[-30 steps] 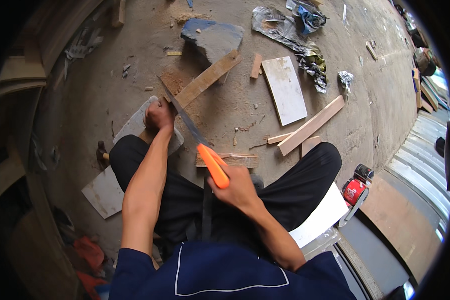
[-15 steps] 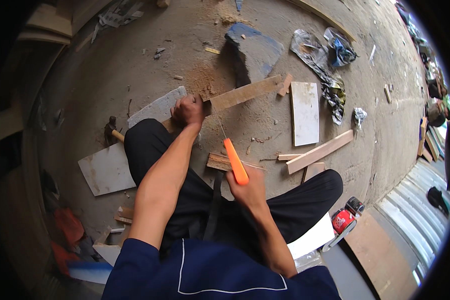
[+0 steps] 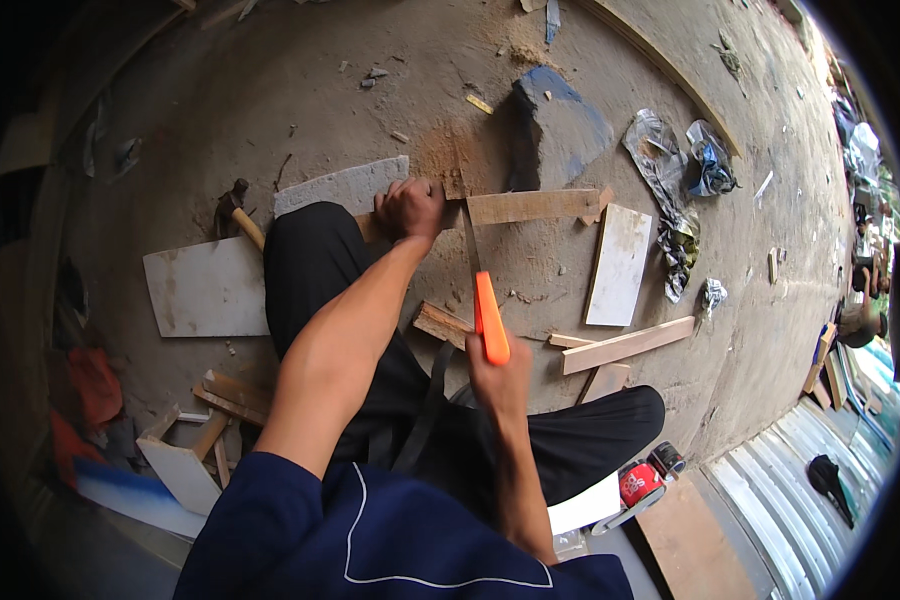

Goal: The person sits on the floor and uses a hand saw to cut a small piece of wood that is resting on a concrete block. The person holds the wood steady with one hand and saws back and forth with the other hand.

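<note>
My right hand (image 3: 500, 380) is closed around the orange handle of a handsaw (image 3: 492, 325). The saw's thin blade runs away from me and meets a wooden board (image 3: 535, 206) just right of my left hand. A dark cut line shows on the board there. My left hand (image 3: 412, 207) is clenched on the board's left part beside the blade, near my raised left knee. The board's right end reaches over a small wood scrap. Sawdust (image 3: 450, 150) lies on the ground beyond the cut. My left hand hides part of the board.
A rough block with blue stains (image 3: 570, 125) stands behind the board. A hammer (image 3: 238, 215) lies at left by white panels (image 3: 205, 290). Wood strips (image 3: 630, 345), a white slab (image 3: 620, 265) and crumpled plastic (image 3: 660, 150) lie at right. A red tape dispenser (image 3: 642, 482) sits by my right knee.
My view has turned, so the board looks more level and the surroundings have shifted. Both hands keep their grips, and the saw blade is still at the board.
</note>
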A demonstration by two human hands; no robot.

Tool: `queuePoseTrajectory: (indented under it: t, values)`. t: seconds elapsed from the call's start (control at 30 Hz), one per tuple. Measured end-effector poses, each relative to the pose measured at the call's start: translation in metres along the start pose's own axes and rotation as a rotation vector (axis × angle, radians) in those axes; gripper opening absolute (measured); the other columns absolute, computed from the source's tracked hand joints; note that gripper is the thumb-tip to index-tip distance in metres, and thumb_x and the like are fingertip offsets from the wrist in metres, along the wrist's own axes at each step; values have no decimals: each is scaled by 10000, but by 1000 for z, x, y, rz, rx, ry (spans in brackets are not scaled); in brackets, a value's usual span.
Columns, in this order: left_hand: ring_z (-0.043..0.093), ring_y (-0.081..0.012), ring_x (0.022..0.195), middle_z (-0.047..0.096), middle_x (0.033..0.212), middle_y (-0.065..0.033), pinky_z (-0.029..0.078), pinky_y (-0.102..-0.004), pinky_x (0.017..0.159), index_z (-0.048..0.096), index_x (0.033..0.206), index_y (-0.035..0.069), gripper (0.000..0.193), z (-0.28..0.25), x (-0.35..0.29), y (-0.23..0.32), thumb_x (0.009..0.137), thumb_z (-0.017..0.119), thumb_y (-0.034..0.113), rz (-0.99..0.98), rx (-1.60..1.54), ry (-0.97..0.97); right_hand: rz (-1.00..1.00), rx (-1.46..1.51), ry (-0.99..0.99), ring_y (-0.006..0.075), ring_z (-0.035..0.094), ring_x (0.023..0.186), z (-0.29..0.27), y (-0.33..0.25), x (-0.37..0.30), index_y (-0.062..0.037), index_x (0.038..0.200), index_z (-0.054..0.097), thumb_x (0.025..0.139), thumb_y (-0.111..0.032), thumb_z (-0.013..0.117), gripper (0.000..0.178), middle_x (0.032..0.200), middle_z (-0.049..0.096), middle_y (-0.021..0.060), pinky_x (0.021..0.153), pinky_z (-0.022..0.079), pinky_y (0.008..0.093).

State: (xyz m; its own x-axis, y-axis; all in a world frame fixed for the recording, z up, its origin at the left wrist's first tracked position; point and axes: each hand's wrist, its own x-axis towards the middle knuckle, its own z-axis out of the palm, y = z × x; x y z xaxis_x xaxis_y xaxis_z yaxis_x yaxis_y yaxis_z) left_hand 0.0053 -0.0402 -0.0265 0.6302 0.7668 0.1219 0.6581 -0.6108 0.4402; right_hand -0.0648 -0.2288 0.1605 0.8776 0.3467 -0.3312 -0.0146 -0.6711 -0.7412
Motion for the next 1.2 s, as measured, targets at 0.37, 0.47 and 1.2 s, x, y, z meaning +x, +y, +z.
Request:
queuePoseTrajectory:
  t: [0.37,0.47,1.2]
  values:
    - [586,-241,703,637,644,-70,354,-397,712,629,563,107,310,-2,1,17,803,538,280,-167,68,-35,37,64,2,316,561,539,-6,7,2,16,755,599,758,-116,621,134,624,569,178,543,447,337]
    - [584,-241,700,635,645,-69,352,-396,717,623,558,108,314,3,-3,10,804,539,284,-211,114,-58,116,63,-35,317,558,536,-19,-10,-7,17,757,597,765,-121,621,141,614,557,180,542,446,337]
    - [605,-245,726,649,691,-52,364,-401,710,613,569,122,260,-4,-8,12,775,538,261,-100,16,-26,203,92,-57,257,565,534,-28,-13,-31,16,741,585,760,-120,631,145,589,535,159,553,442,330]
